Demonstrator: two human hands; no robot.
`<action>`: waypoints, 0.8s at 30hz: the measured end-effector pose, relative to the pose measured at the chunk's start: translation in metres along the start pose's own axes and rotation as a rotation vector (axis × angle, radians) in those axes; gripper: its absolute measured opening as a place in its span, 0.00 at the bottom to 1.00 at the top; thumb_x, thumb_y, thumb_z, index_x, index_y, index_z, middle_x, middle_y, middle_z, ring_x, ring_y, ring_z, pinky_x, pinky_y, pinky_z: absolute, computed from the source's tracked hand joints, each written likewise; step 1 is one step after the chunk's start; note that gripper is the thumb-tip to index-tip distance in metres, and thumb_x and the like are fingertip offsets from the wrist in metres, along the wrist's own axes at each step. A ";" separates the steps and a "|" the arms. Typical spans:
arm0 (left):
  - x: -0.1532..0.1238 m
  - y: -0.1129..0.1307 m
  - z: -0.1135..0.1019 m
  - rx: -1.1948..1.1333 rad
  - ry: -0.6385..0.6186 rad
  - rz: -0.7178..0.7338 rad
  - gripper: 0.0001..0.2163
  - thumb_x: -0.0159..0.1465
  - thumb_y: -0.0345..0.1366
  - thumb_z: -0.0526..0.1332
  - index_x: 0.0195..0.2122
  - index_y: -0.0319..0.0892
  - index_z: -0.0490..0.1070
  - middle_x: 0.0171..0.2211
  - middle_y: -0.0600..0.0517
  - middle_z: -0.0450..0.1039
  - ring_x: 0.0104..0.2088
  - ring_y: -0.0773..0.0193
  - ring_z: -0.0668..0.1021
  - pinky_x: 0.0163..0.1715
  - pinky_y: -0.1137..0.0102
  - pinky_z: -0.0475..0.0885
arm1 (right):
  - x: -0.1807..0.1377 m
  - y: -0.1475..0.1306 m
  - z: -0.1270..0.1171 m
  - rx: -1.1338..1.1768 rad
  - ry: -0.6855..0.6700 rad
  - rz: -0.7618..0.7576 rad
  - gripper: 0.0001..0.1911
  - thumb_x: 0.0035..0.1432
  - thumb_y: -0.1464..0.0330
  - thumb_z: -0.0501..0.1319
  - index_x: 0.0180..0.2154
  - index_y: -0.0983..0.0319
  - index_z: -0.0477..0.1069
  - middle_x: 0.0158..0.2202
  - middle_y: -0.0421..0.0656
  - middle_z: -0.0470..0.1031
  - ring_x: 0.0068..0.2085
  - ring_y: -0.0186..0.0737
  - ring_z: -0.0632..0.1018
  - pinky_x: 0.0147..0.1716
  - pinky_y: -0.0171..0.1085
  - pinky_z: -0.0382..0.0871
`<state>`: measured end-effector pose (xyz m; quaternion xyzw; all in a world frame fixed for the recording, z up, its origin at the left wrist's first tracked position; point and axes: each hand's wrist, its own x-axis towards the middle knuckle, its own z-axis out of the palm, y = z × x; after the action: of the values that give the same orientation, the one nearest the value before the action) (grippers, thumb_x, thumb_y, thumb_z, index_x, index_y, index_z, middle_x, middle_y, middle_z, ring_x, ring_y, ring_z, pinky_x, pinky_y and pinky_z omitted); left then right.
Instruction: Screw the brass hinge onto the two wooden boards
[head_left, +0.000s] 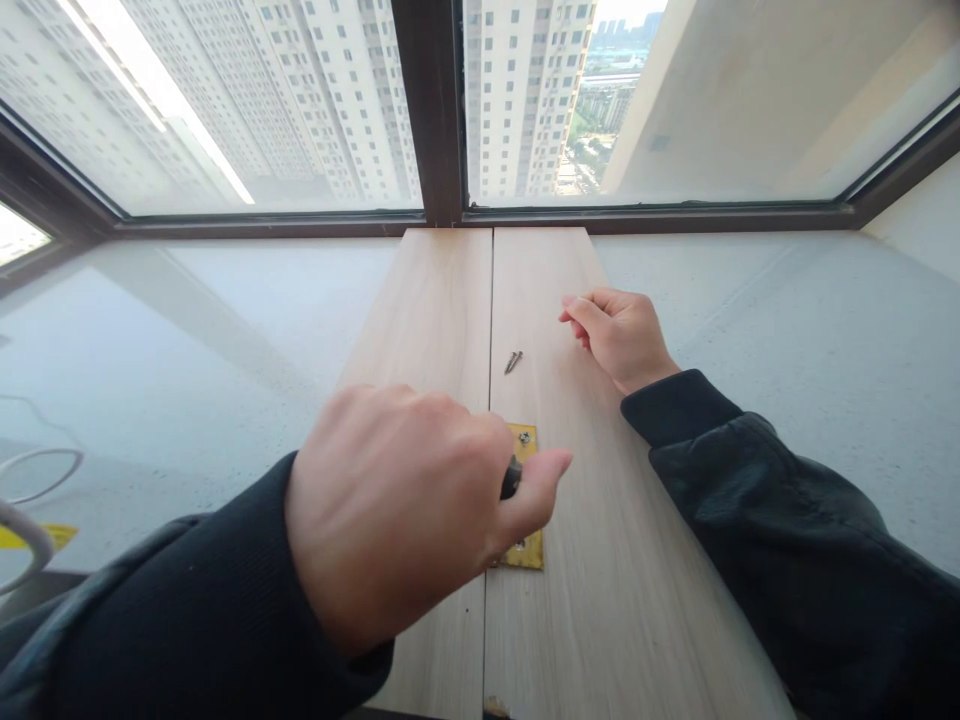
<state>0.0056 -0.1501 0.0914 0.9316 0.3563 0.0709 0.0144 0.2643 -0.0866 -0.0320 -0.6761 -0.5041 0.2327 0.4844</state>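
Observation:
Two pale wooden boards (pixel 442 310) lie side by side on a window sill, running toward the glass. A brass hinge plate (pixel 526 545) sits across their seam near me. My left hand (pixel 405 500) is closed round a dark tool handle (pixel 511 478) held right over the hinge; most of the tool is hidden by my fist. A loose screw (pixel 513 361) lies on the right board beyond the hinge. My right hand (pixel 619 335) rests on the right board just right of the screw, fingers curled in a loose pinch; whether it holds anything is hidden.
The grey sill (pixel 225 330) spreads to both sides of the boards. A dark window frame (pixel 431 110) stands at the far end. A white cable (pixel 30 480) loops at the left edge, near a yellow strip (pixel 22 537).

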 end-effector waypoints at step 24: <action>0.014 -0.006 -0.015 0.122 -0.244 0.202 0.24 0.70 0.44 0.57 0.15 0.43 0.60 0.13 0.55 0.59 0.14 0.69 0.52 0.20 0.66 0.45 | 0.002 0.008 -0.010 -0.487 0.277 0.081 0.21 0.70 0.59 0.66 0.58 0.62 0.71 0.61 0.51 0.69 0.60 0.53 0.73 0.60 0.58 0.70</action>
<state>0.0101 -0.1370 0.1075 0.9635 0.2601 -0.0633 -0.0064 0.2763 -0.0894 -0.0346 -0.8174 -0.4467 0.0292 0.3625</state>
